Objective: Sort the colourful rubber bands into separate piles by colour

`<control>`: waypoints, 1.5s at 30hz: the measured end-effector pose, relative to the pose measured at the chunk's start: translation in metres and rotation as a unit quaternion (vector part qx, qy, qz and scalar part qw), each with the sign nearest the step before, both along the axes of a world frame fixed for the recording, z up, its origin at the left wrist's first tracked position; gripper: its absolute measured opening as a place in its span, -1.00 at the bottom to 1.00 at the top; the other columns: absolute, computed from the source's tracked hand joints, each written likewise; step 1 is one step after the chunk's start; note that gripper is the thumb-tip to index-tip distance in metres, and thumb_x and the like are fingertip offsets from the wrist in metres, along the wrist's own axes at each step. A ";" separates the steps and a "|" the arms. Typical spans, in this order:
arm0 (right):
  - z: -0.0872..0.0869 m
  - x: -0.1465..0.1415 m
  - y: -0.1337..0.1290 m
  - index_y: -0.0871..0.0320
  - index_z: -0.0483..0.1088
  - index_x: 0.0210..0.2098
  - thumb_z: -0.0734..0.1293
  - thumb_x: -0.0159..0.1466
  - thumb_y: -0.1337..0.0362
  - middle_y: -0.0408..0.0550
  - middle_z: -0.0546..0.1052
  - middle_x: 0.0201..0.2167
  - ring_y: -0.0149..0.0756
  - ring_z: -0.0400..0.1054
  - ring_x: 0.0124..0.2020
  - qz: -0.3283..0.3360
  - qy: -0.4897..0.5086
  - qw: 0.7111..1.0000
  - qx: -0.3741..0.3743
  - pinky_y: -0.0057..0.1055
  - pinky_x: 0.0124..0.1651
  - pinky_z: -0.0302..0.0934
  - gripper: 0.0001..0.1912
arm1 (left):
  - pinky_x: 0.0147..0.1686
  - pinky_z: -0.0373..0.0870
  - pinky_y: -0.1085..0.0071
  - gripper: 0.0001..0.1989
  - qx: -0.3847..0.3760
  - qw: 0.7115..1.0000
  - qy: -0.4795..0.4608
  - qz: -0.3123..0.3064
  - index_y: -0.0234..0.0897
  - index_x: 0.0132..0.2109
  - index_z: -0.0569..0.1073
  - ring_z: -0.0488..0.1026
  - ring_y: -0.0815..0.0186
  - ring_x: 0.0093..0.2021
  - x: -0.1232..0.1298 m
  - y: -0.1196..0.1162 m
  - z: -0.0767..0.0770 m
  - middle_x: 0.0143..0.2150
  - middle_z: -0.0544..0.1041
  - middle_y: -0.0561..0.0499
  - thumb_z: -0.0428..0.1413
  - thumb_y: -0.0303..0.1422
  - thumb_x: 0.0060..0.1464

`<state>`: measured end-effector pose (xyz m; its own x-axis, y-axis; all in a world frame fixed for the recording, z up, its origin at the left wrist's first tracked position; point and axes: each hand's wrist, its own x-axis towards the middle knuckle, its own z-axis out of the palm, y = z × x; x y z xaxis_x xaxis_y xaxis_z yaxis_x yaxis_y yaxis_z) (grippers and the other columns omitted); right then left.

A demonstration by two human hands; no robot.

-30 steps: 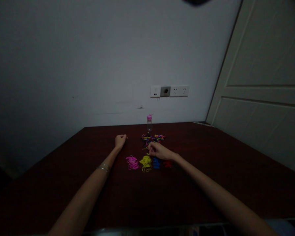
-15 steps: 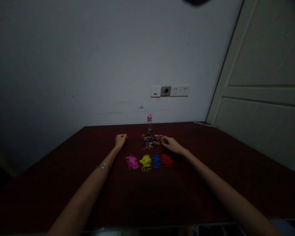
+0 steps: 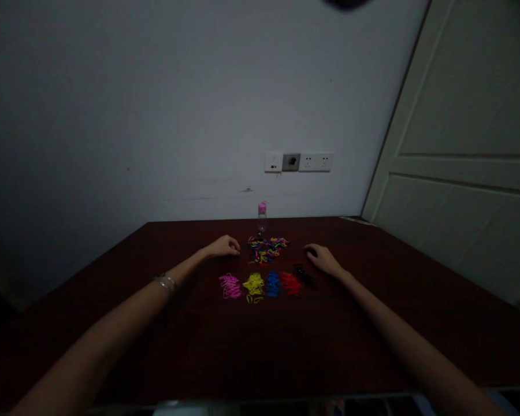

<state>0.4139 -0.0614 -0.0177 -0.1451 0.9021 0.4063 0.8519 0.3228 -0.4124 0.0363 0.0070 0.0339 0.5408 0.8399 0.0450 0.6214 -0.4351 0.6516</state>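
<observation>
A mixed heap of small coloured rubber bands [image 3: 267, 249] lies mid-table. My left hand [image 3: 227, 246] is just left of it, fingers curled and pointing down; anything between them is too small to see. To the heap's right, apart from it, my right hand [image 3: 323, 258] has its thumb and fingers bent together, their tips too dark to show a held band. Nearer me lie sorted piles in a row: pink bands [image 3: 230, 286], yellow bands [image 3: 254, 283], blue bands [image 3: 273, 284], red bands [image 3: 290, 283] and dark bands [image 3: 304, 276], the last beside my right wrist.
A small clear bottle [image 3: 262, 222] with a pink top stands behind the heap. Beyond the dark red table [image 3: 260, 352] rises a pale wall with sockets [image 3: 315, 162]. A panelled door [image 3: 463, 173] is at the right.
My left hand has moved right, toward the heap, turning from a fist to downward-pointing fingers. My right hand has drawn away rightward from the heap, uncovering the dark pile.
</observation>
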 end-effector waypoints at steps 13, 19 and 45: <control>-0.003 -0.001 0.002 0.24 0.38 -0.11 0.17 0.15 0.36 0.10 0.45 -0.09 -0.18 0.33 -0.06 -0.009 -0.007 1.000 0.009 -0.28 0.05 0.13 -0.67 | -0.53 0.13 0.55 -0.79 -0.008 0.997 0.050 -0.051 -0.35 -0.42 0.51 0.28 0.44 -0.55 0.032 -0.036 0.006 -0.58 0.41 0.09 0.19 -0.33 -0.31; -0.003 -0.001 0.002 0.24 0.39 -0.12 0.16 0.15 0.36 0.10 0.46 -0.10 -0.20 0.33 -0.06 -0.009 -0.010 1.000 0.011 -0.29 0.04 0.13 -0.67 | -0.54 0.13 0.56 -0.85 0.011 0.998 0.043 -0.053 -0.36 -0.46 0.51 0.28 0.44 -0.56 0.033 -0.032 -0.001 -0.59 0.41 0.08 0.13 -0.39 -0.26; -0.004 -0.002 0.001 0.27 0.38 -0.10 0.15 0.16 0.36 0.14 0.45 -0.10 -0.16 0.32 -0.06 -0.005 -0.029 0.999 0.016 -0.28 0.04 0.13 -0.66 | -0.50 0.18 0.57 -0.80 0.062 0.994 0.063 -0.064 -0.42 -0.44 0.51 0.31 0.42 -0.52 0.034 -0.036 -0.005 -0.53 0.45 0.02 0.02 -0.48 -0.24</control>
<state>0.4117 -0.0605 -0.0213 -0.1602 0.8901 0.4268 0.8774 0.3265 -0.3516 0.0701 -0.0293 0.0288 0.6505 0.7564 0.0682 0.6299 -0.5875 0.5080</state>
